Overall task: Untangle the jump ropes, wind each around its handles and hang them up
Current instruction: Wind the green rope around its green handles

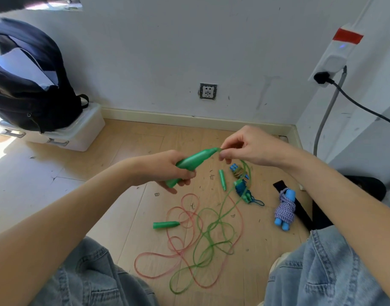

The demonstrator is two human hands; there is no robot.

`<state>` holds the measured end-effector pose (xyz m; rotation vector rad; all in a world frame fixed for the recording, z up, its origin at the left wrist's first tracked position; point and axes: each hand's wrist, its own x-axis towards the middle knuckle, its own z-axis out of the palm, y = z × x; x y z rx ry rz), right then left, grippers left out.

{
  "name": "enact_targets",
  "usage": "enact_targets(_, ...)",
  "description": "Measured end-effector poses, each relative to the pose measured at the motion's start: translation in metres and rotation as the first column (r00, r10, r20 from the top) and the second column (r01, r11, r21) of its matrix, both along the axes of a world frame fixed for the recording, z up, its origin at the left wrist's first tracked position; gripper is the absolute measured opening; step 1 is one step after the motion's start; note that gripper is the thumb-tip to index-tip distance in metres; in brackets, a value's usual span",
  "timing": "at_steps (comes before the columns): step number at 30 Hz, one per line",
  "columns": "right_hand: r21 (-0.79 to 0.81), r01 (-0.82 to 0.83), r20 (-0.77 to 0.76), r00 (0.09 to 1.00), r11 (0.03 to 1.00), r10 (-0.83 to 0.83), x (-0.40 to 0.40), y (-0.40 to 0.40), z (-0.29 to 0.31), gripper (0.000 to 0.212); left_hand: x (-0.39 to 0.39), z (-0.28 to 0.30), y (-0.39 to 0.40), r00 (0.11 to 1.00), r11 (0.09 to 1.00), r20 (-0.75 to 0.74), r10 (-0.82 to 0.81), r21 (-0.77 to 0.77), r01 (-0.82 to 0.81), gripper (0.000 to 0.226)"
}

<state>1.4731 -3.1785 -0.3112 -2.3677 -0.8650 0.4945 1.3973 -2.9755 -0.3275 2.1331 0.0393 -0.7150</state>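
Fingers of the left hand (174,171) are wrapped tight around a green jump-rope handle (195,161) held at mid-frame, its narrow tip pointing up and right. At that tip the right hand (244,146) pinches the green rope (211,230) between thumb and forefinger, the other fingers curled loosely. From the pinch the rope drops to the wooden floor (127,195) and lies in loose loops at lower centre, crossed and overlapped by a pink rope (158,257). Two more green handles rest on the floor: one (166,224) left of the loops, touching the pink rope, and a smaller-looking one (222,179) just below the hands. Right of it lie small wound bundles with blue handles (240,180), and further right a blue-handled rope wound in blue-and-white cord (285,208). A dark backpack (32,80) sits on a white storage box (83,131) at upper left.
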Motion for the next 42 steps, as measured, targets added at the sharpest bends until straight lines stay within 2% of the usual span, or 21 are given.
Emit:
enact_targets(3, 0.002, -0.021, -0.050, 0.999, 1.000, 0.021, -0.005, 0.002, -0.004, 0.006, 0.001, 0.001, 0.002, 1.000, 1.000, -0.009, -0.002, -0.010, 0.002, 0.014)
enact_targets(6, 0.046, -0.009, -0.047, 0.999, 0.999, 0.012, -0.008, 0.006, -0.002, 0.014, 0.002, 0.002, -0.001, 1.000, 1.000, -0.018, -0.013, -0.015, 0.012, 0.018)
enact_targets(10, 0.013, 0.008, -0.065, 0.998, 1.000, -0.008, -0.009, 0.005, -0.002, 0.028, 0.003, 0.000, -0.002, 1.000, 1.000, -0.030, -0.002, -0.031, 0.001, 0.016)
enact_targets(14, 0.018, 0.061, -0.126, 0.990, 0.998, -0.058, -0.011, 0.008, -0.007, 0.029, 0.003, -0.001, -0.002, 0.999, 0.998, -0.022, 0.025, -0.060, -0.026, 0.014)
enact_targets(17, 0.003, 0.124, -0.179, 0.976, 0.992, -0.122, -0.008, 0.005, -0.009, 0.031, 0.003, -0.003, -0.004, 0.999, 1.000, 0.029, 0.031, -0.003, -0.031, 0.013)
enact_targets(19, -0.088, 0.113, -0.152, 0.980, 0.990, -0.126, -0.009, 0.007, -0.016, 0.033, 0.005, -0.006, -0.006, 0.997, 0.995, 0.072, 0.009, 0.097, -0.016, 0.012)
enact_targets(21, -0.336, 0.020, 0.117, 0.993, 0.942, 0.020, -0.019, 0.015, -0.027, 0.029, 0.006, -0.012, -0.010, 0.999, 0.981, 0.044, -0.021, 0.191, 0.012, 0.009)
enact_targets(22, -0.477, -0.020, 0.288, 0.941, 0.878, 0.178, -0.028, 0.022, -0.032, 0.024, 0.005, -0.017, -0.014, 0.999, 0.973, -0.008, -0.045, 0.228, 0.046, 0.007)
enact_targets(23, -0.575, -0.069, 0.390, 0.853, 0.815, 0.348, -0.040, 0.029, -0.035, 0.020, 0.004, -0.023, -0.019, 0.994, 0.960, -0.078, -0.075, 0.265, 0.093, 0.005)
enact_targets(25, -0.662, -0.216, 0.381, 0.728, 0.717, 0.570, -0.058, 0.039, -0.041, 0.025, -0.001, -0.036, -0.029, 0.969, 0.934, -0.216, -0.122, 0.306, 0.186, 0.004)
enact_targets(26, -0.681, -0.275, 0.348, 0.694, 0.679, 0.630, -0.062, 0.043, -0.044, 0.026, -0.004, -0.041, -0.032, 0.951, 0.928, -0.278, -0.137, 0.299, 0.221, 0.008)
enact_targets(28, -0.672, -0.363, 0.247, 0.712, 0.645, 0.658, -0.063, 0.047, -0.046, 0.019, -0.009, -0.043, -0.032, 0.899, 0.939, -0.400, -0.178, 0.205, 0.277, 0.011)
enact_targets(30, -0.584, -0.451, 0.112, 0.779, 0.676, 0.617, -0.059, 0.044, -0.040, 0.011, -0.014, -0.035, -0.027, 0.834, 0.940, -0.485, -0.264, 0.066, 0.336, 0.003)
enact_targets(33, -0.319, -0.508, -0.102, 0.858, 0.800, 0.504, -0.048, 0.030, -0.019, 0.016, -0.017, -0.020, -0.019, 0.744, 0.889, -0.505, -0.438, -0.121, 0.442, 0.016)
enact_targets(35, -0.142, -0.505, -0.253, 0.850, 0.851, 0.462, -0.042, 0.019, -0.001, 0.018, -0.018, -0.005, -0.017, 0.704, 0.843, -0.466, -0.535, -0.247, 0.477, 0.019)
enact_targets(37, 0.056, -0.467, -0.395, 0.801, 0.882, 0.450, -0.038, 0.009, 0.016, 0.014, -0.018, 0.011, -0.015, 0.683, 0.786, -0.396, -0.614, -0.384, 0.484, 0.021)
enact_targets(39, 0.327, -0.341, -0.500, 0.729, 0.881, 0.468, -0.036, 0.002, 0.028, 0.014, -0.018, 0.028, -0.012, 0.690, 0.714, -0.293, -0.662, -0.527, 0.461, 0.025)
enact_targets(41, 0.539, -0.090, -0.573, 0.690, 0.838, 0.443, -0.036, 0.004, 0.030, 0.020, -0.015, 0.042, -0.009, 0.751, 0.654, -0.180, -0.636, -0.642, 0.400, 0.025)
enact_targets(42, 0.589, 0.045, -0.592, 0.704, 0.807, 0.392, -0.037, 0.007, 0.027, 0.020, -0.012, 0.046, -0.007, 0.803, 0.642, -0.135, -0.581, -0.683, 0.350, 0.023)
